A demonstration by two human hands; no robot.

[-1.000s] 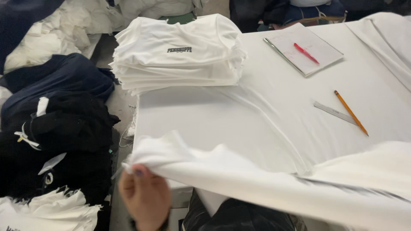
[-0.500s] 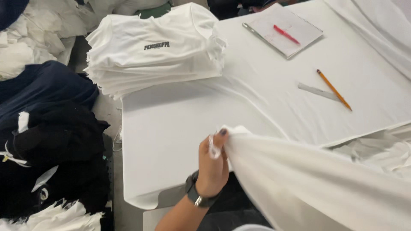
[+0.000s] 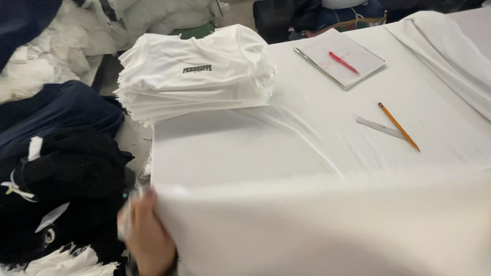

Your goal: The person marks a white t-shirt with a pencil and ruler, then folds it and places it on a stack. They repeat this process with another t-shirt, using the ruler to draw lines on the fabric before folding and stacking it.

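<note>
My left hand (image 3: 146, 232) grips the left edge of a large white cloth (image 3: 327, 230) at the near left corner of the table. The cloth is stretched wide across the whole near part of the view and hides the table's front edge. My right hand is out of sight, off the frame or behind the cloth. Beyond the cloth lies the white-covered table (image 3: 235, 148). A tall stack of folded white shirts (image 3: 194, 74) with a small dark print on top sits at the table's far left corner.
A notebook (image 3: 340, 56) with a red pen (image 3: 343, 62) lies at the back. A yellow pencil (image 3: 399, 126) crosses a grey ruler (image 3: 381, 128) at right. More white fabric (image 3: 445, 51) drapes the far right. Dark and white garments (image 3: 56, 168) pile up left of the table.
My left hand has swung back to the left and lower, and the white cloth it holds has spread out flat and wide across the near side of the table.
</note>
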